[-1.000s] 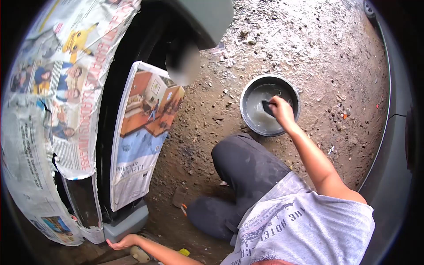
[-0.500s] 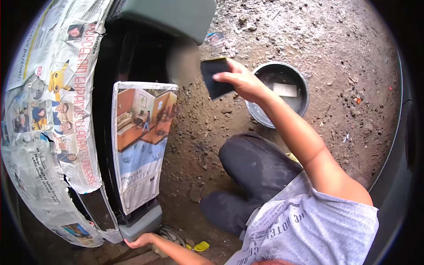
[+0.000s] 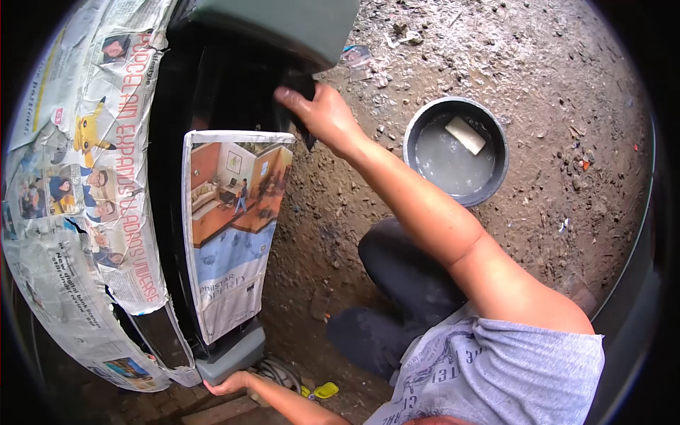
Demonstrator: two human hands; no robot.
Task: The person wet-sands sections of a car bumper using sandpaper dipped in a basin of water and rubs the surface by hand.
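Observation:
My right hand (image 3: 319,117) presses a dark sheet of sandpaper (image 3: 309,138) against the black panel (image 3: 248,92) of the vehicle, thumb lying along it. Most of the sheet is hidden behind the fingers. Low on the left, my left hand (image 3: 228,383) rests with its fingers stretched out against the underside of the grey bumper end (image 3: 234,355). Between the hands, a newspaper-covered section (image 3: 234,234) is masked along its edges. Another grey bumper part (image 3: 290,25) is at the top.
A dark bucket (image 3: 503,156) of cloudy water holds a pale block (image 3: 465,135). More newspaper (image 3: 117,212) covers the vehicle's left side. A coiled hose (image 3: 280,373) and a yellow object (image 3: 326,390) lie near my left arm. Stony wet ground (image 3: 567,184) surrounds the bucket.
My right hand has moved left with the sandpaper, from beside the bucket to the black panel. The pale block in the water has turned. My left hand stays at the grey end.

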